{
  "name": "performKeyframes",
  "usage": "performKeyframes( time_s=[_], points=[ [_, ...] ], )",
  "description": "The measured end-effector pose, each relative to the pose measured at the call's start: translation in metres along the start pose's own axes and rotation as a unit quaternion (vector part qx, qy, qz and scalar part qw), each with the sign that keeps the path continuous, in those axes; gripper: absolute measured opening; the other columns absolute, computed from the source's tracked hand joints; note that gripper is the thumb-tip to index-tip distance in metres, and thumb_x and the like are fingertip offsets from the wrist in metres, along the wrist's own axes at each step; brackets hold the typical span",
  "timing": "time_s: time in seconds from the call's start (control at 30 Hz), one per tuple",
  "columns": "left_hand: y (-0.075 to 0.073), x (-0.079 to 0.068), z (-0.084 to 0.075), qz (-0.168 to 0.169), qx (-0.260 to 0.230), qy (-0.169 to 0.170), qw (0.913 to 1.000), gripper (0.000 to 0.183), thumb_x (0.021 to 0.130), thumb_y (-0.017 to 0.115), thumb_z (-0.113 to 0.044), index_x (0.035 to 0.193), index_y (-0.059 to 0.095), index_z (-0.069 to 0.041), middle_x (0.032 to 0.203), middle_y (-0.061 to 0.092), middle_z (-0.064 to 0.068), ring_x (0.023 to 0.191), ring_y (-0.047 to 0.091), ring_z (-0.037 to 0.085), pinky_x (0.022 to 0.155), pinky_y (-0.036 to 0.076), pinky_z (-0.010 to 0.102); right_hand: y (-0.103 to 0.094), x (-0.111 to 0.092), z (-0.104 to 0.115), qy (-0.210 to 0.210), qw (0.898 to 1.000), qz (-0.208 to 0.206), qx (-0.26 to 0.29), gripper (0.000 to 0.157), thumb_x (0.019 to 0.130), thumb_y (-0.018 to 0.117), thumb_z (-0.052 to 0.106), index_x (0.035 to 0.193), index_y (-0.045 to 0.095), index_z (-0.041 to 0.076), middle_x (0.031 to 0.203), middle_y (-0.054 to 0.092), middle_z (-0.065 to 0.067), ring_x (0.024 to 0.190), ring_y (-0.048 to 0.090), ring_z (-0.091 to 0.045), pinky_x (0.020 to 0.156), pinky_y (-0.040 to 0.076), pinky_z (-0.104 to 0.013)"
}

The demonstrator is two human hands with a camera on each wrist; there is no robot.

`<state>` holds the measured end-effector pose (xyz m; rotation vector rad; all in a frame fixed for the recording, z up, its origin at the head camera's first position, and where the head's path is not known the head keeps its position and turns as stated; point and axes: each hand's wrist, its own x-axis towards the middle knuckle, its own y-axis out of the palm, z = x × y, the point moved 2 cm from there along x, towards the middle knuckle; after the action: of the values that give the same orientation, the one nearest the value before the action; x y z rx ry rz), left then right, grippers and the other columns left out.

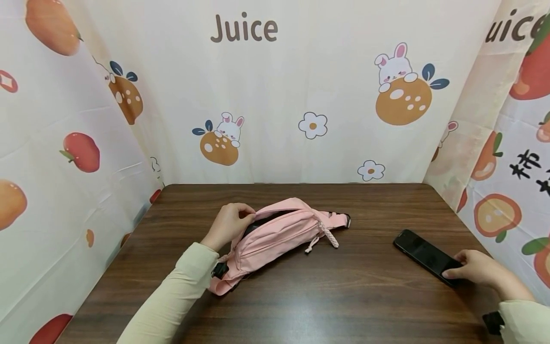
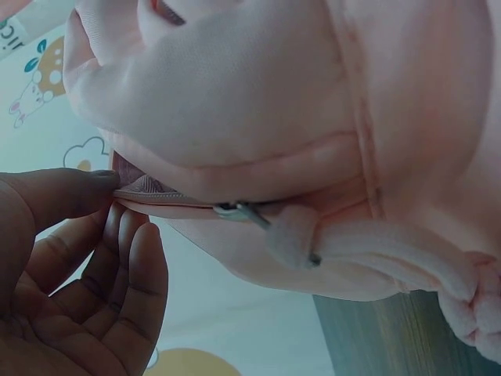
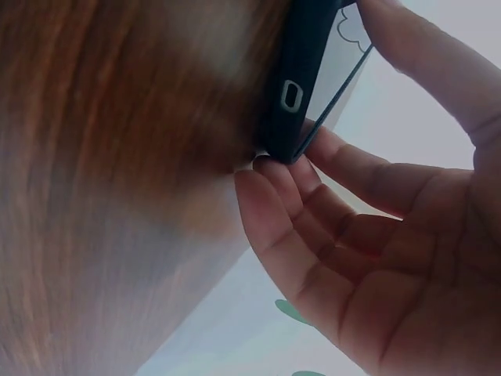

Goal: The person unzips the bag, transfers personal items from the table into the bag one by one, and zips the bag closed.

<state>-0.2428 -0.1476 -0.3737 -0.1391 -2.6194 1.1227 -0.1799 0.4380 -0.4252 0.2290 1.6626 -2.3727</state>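
Observation:
A pink waist bag (image 1: 279, 239) lies slantwise on the table, its zipped top parted over a dark inside. My left hand (image 1: 230, 223) pinches the edge of that opening at the bag's left end. In the left wrist view, thumb and fingers hold the fabric beside the zip, and the metal zip slider (image 2: 235, 210) with its braided cord pull is at the other end of the gap. On the right, a black smartphone (image 1: 425, 255) lies screen up. My right hand (image 1: 477, 270) grips its near end, thumb and fingers on opposite long sides; the charging port (image 3: 291, 96) shows in the right wrist view.
The brown wooden table (image 1: 343, 306) has a printed curtain (image 1: 292, 86) along its back and both sides. A black buckle (image 1: 220, 270) and strap stick out at the bag's left end; another strap end (image 1: 341, 220) lies at its right.

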Motion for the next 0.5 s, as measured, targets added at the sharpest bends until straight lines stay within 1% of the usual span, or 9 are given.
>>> performKeyframes(
  time_s=[0.13,0.2,0.27,0.37,0.5],
  points=[
    [0.0005,0.0002,-0.0002,0.000,-0.002,0.001,1.0000,0.011,0.092,0.066,-0.019,0.096,0.075,-0.013,0.093,0.073,0.002,0.076,0.060,0.013,0.072,0.050,0.031,0.0002,0.0005,-0.0021,0.002,1.000,-0.007,-0.001,0.059,0.081,0.078,0.035,0.100,0.055,-0.015,0.088,0.061,-0.014,0.080,0.054,-0.022,0.069,0.045,-0.035],
    [0.0007,0.0003,-0.0004,0.001,-0.002,0.001,1.0000,0.011,0.092,0.066,-0.019,0.096,0.075,-0.013,0.093,0.073,0.002,0.076,0.060,0.012,0.071,0.050,0.031,0.0007,0.0001,-0.0030,0.002,1.000,-0.009,0.006,0.058,0.080,0.078,0.035,0.099,0.053,-0.014,0.086,0.058,-0.012,0.079,0.052,-0.021,0.068,0.043,-0.034],
    [0.0008,0.0005,-0.0007,0.002,-0.003,0.001,1.0000,0.011,0.092,0.066,-0.018,0.096,0.075,-0.013,0.093,0.073,0.002,0.075,0.060,0.013,0.071,0.050,0.031,0.0007,-0.0008,-0.0030,0.004,1.000,-0.011,0.011,0.058,0.080,0.078,0.034,0.099,0.051,-0.013,0.086,0.057,-0.011,0.079,0.051,-0.021,0.067,0.042,-0.033],
    [0.0007,0.0004,-0.0010,0.005,-0.002,0.001,1.0000,0.012,0.093,0.066,-0.018,0.096,0.075,-0.013,0.094,0.073,0.002,0.076,0.060,0.012,0.071,0.051,0.031,0.0009,-0.0014,-0.0025,0.011,1.000,-0.010,0.020,0.059,0.081,0.078,0.034,0.100,0.049,-0.013,0.087,0.056,-0.014,0.080,0.052,-0.024,0.068,0.043,-0.034],
    [0.0003,0.0001,-0.0016,0.005,-0.004,0.001,1.0000,0.012,0.093,0.065,-0.018,0.096,0.075,-0.013,0.093,0.073,0.003,0.075,0.060,0.012,0.072,0.051,0.032,0.0004,-0.0005,-0.0014,0.017,1.000,-0.007,0.021,0.064,0.081,0.078,0.036,0.103,0.048,-0.017,0.092,0.059,-0.021,0.086,0.056,-0.031,0.071,0.047,-0.039]
  ],
)
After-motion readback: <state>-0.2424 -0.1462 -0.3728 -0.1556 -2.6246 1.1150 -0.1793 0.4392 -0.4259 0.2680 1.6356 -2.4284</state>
